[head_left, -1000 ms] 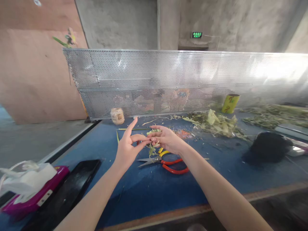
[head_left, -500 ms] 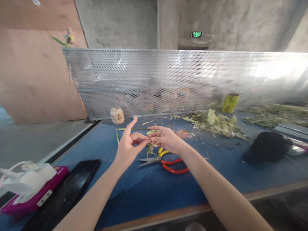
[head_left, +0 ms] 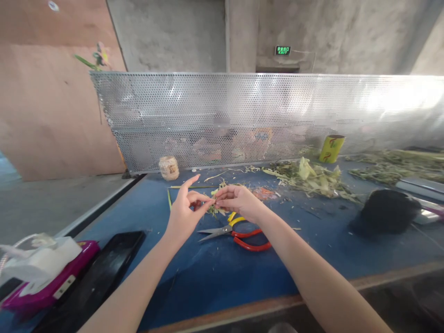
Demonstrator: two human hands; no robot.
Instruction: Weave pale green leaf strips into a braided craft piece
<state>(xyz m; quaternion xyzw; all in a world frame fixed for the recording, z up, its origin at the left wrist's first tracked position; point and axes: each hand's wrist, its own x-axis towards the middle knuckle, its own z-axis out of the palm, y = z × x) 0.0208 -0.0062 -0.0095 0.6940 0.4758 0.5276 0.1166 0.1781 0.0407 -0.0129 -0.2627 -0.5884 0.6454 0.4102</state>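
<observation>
My left hand [head_left: 182, 210] is closed in a pinch of thumb and forefinger, another finger stretched upward. Its fingertips meet those of my right hand [head_left: 241, 202], which is also pinched closed. Between and behind the fingertips shows a small tuft of green and pale yellow plant strands [head_left: 217, 212]; the fingers hide part of it. Right below the hands lies a pair of scissors [head_left: 226, 229], blades apart and pointing left, with red and yellow handles. Behind the left hand, a thin green stalk [head_left: 169, 199] rests on the blue tabletop [head_left: 208, 282].
A pile of dried husks and leaves [head_left: 307, 178] lies at the back right, near a yellow can [head_left: 332, 149]. A pale wrapped roll [head_left: 169, 168] stands by the perforated metal screen [head_left: 194, 111]. A phone [head_left: 114, 259] and purple power strip [head_left: 65, 277] lie left, a black object [head_left: 390, 210] right.
The plant tuft at my fingertips has shifted: it hung below them before and now spreads more behind and to the left. My right fingers have curled slightly. The scissors have stayed put.
</observation>
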